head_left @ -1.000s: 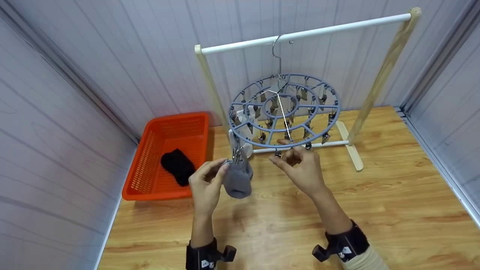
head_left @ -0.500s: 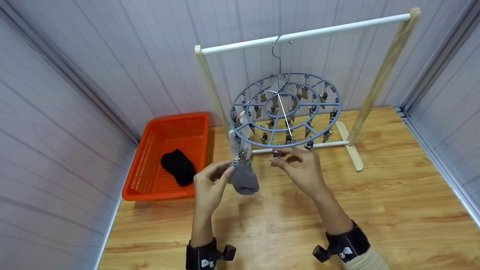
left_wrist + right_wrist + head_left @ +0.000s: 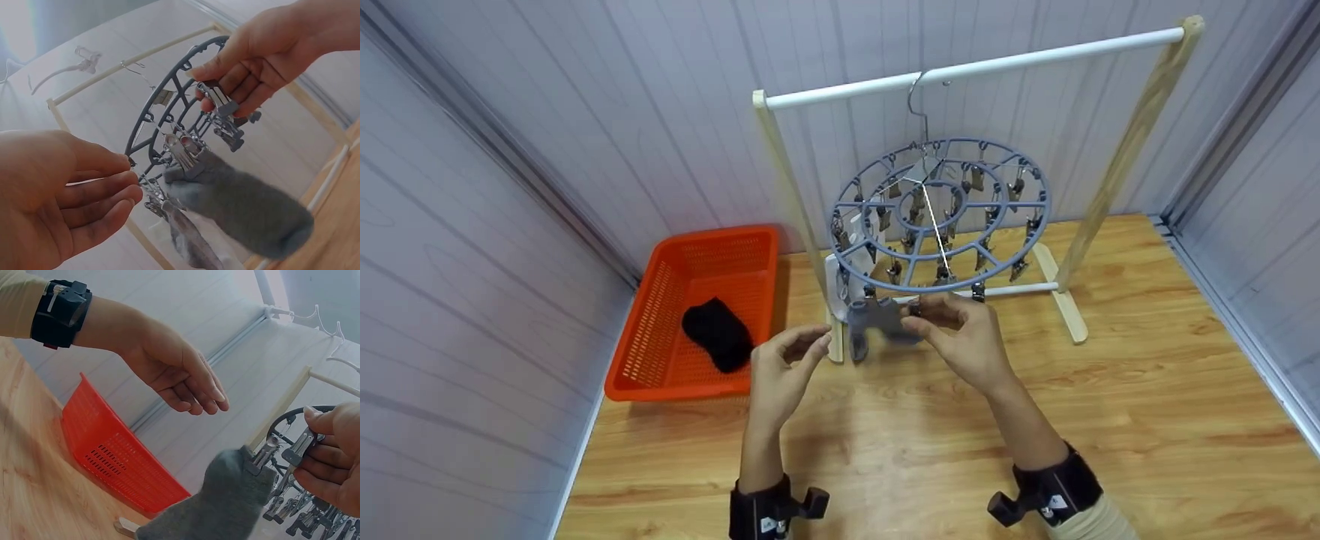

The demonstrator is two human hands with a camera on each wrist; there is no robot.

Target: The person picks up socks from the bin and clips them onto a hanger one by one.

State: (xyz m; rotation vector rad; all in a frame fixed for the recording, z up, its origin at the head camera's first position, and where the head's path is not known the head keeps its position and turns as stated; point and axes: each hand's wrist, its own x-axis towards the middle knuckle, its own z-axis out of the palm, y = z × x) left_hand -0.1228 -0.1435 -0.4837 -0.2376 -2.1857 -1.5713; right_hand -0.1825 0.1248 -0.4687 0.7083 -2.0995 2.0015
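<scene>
A grey sock [image 3: 242,202] hangs by metal clips from the round blue-grey drying hanger [image 3: 885,287] and looks blurred in the head view. My left hand [image 3: 784,379] is just left of the sock, apart from it, its thumb and fingers loosely bent around nothing. At the hanger's front rim my right hand [image 3: 964,337] pinches a metal clip [image 3: 219,100] between thumb and fingers. Another grey sock [image 3: 191,239] hangs beside the first, and behind them is a white item [image 3: 838,289], partly hidden by the hanger.
An orange basket [image 3: 630,375] with a black sock [image 3: 718,334] in it stands on the wooden floor at left. The hanger hooks over the white bar [image 3: 1035,58] of a wooden-legged rack. More clips [image 3: 1016,187] dangle all round the hanger.
My left hand has let go of the grey sock, which has swung right toward my right hand. The hanger has shifted slightly right. My right hand has stayed at the front clip.
</scene>
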